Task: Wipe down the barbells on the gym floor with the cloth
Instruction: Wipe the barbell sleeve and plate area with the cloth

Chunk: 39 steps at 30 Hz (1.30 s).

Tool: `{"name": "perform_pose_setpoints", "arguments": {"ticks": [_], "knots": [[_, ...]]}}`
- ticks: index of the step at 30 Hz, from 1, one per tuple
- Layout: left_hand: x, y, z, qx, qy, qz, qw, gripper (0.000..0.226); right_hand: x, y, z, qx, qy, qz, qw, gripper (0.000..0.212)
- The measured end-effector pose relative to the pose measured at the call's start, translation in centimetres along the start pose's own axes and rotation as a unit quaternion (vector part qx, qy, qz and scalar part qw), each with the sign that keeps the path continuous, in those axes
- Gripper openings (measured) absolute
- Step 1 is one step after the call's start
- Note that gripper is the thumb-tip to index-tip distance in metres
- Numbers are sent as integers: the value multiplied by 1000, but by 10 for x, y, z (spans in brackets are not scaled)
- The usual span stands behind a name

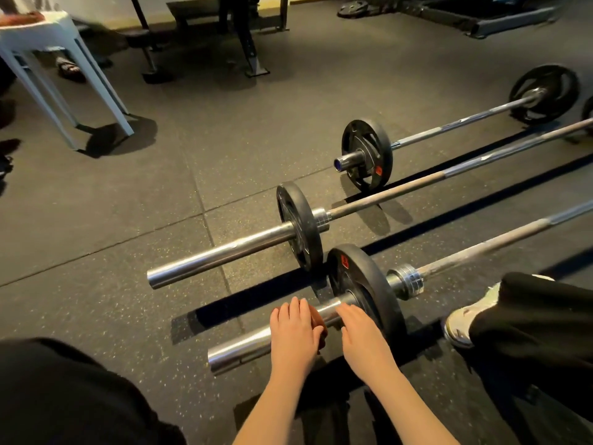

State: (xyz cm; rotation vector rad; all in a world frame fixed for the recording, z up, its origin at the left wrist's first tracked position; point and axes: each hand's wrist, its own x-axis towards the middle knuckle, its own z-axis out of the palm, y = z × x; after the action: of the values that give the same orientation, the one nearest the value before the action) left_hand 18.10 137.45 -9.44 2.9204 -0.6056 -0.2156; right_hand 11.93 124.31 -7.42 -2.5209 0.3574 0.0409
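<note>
The person is wearing black trousers [64, 396], showing at seven and four o'clock, and a white trainer [462, 322] at four o'clock; the left hand [293, 332] and right hand [365, 335] are going bare.

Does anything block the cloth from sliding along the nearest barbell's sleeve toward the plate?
Yes: the right hand rests on the sleeve between the cloth under the left hand and the plate.
</note>
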Motion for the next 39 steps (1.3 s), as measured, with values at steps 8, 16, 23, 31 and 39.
{"name": "perform_pose_setpoints", "arguments": {"ticks": [8, 16, 23, 31, 39], "knots": [[20, 11, -16, -111, -60, 65, 990, 57, -10, 7, -11, 15, -1, -10, 1000, 40], [-26, -29, -7, -80, -21, -35, 996, 54, 15, -29, 11, -44, -46, -132, 989, 59], [-26, -51, -4, -49, -29, 19, 998, 53, 36, 8, 13, -76, 26, -134, 988, 39], [-12, -54, -7, -88, -27, 20, 996, 50, 30, 0, 28, -114, 24, -148, 982, 36], [-12, -53, -5, -107, -18, 12, 994, 49, 15, -26, 32, -167, 26, -53, 984, 54]]}}
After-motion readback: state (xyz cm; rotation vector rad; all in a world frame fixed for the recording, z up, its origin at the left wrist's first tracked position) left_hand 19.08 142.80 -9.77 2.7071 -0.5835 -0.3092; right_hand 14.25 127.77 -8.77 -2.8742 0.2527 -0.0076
